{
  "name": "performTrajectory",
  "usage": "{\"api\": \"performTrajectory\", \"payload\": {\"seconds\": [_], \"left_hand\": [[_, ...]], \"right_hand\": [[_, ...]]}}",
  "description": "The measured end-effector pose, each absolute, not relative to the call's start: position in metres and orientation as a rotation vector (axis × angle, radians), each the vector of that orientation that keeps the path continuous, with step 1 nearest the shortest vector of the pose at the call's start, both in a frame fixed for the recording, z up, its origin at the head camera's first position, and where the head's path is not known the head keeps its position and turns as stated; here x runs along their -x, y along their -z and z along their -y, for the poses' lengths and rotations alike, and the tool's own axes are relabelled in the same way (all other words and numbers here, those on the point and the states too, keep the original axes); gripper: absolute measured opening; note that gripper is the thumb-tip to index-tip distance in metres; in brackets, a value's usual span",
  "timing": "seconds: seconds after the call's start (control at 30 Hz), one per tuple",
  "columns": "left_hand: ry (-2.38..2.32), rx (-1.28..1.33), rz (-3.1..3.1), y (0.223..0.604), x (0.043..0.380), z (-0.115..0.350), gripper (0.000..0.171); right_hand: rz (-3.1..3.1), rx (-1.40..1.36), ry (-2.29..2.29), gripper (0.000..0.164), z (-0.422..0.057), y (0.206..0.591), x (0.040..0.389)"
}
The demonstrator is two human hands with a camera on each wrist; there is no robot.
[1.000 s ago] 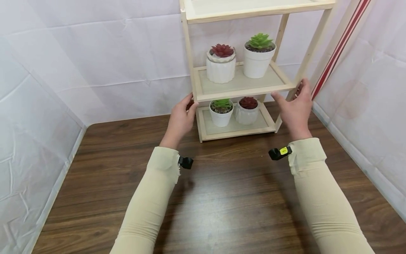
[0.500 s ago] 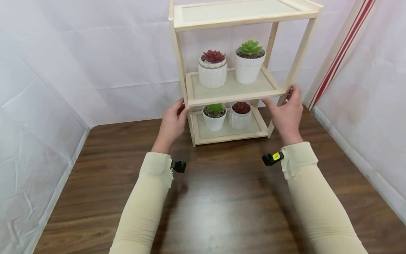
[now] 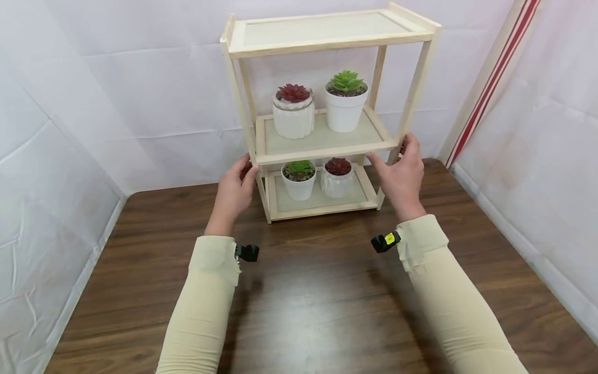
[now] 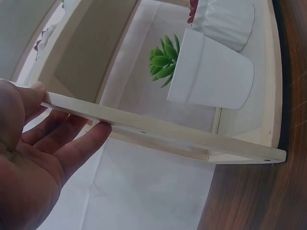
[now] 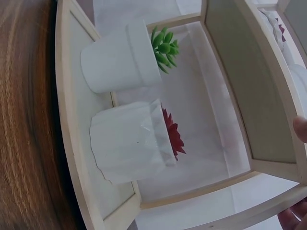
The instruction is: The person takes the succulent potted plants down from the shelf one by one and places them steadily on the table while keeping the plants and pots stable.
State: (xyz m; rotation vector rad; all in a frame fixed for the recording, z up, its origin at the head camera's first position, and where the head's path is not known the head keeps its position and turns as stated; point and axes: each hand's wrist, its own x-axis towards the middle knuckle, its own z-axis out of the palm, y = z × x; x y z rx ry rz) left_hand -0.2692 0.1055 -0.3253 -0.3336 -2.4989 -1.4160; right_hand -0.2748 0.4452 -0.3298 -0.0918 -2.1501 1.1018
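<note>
A pale wooden three-tier shelf rack stands upright at the back of the table. My left hand grips its left front post near the middle tier; in the left wrist view, the thumb and fingers pinch that side post. My right hand holds the right side, thumb at the middle tier's front edge and fingers around the post. On the middle tier sit a red succulent in a white ribbed pot and a green one in a smooth white pot. Below are another green potted succulent and a red one.
The rack stands on a dark wood table. White cloth walls enclose the back and both sides. A red-striped strip runs up the back right corner. Black wrist cameras sit on both cuffs.
The rack has shifted left along the back wall, with both hands moving along on its sides. The potted succulents have stayed in place on their tiers. The head view has shifted slightly.
</note>
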Motion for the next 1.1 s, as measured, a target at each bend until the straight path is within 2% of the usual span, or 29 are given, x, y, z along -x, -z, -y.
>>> {"api": "performTrajectory", "payload": {"seconds": [0.5,1.1], "left_hand": [[1.484,0.283,2.459,0.325,0.269,-0.104,0.047],[1.552,0.24,2.423,0.327,0.268,-0.114,0.047]], "right_hand": [[2.133,-0.004,-1.045,0.073,-0.45,0.331,0.278],[2.142,-0.018,-1.065,0.07,-0.459,0.328,0.277]]}}
